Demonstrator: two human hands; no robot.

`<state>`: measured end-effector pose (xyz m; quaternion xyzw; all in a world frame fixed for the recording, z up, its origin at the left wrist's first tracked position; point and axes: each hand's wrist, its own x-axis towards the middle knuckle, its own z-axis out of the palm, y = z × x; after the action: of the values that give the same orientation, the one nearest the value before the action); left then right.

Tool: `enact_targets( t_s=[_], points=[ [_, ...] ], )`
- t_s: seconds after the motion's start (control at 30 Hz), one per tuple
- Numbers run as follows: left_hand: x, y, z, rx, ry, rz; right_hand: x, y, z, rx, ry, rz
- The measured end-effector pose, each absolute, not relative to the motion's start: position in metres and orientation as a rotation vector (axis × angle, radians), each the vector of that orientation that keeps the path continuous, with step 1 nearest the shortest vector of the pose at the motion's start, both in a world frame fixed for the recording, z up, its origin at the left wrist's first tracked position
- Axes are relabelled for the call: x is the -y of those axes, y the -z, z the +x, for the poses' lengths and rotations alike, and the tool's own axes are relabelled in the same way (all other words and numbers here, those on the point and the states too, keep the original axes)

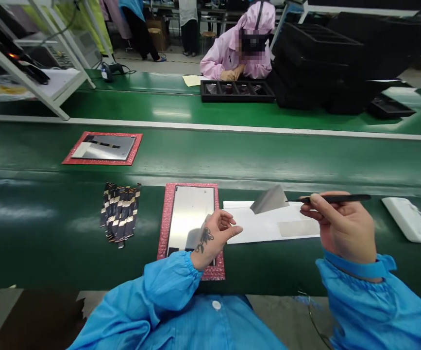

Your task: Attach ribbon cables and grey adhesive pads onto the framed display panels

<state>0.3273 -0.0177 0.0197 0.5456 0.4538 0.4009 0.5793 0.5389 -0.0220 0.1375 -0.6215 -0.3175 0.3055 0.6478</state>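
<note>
My right hand (345,223) grips dark tweezers (341,198) like a pen. At their tip hangs a thin grey sheet (271,200), tilted above a white sheet (254,226). A pale rectangular strip (294,228) lies on the white sheet. My left hand (215,238) holds nothing; its fingers are loosely bent and the thumb stands apart. It hovers over the right edge of a silvery display panel (186,214), partly hiding it. Under the panel is a pink bubble-wrap pad (163,233).
Left lies a bundle of dark flex cables (120,211). Beyond it, another panel (123,147) rests on pink wrap. A white device with a strap (409,218) lies at right. Across the green bench (232,150), a person in pink (217,58) sits behind a black tray (237,97).
</note>
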Motion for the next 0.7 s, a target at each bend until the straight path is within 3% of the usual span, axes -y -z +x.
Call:
enact_targets(
  t_s=[0.5,0.7],
  points=[
    [0.028,-0.029,0.236,-0.979,-0.993,0.984,0.05,-0.098,0.444,0.702,-0.895,-1.469],
    [0.031,-0.019,0.202,-1.043,-0.821,1.135,0.08,-0.044,0.418,0.596,-0.836,-1.484]
  ],
)
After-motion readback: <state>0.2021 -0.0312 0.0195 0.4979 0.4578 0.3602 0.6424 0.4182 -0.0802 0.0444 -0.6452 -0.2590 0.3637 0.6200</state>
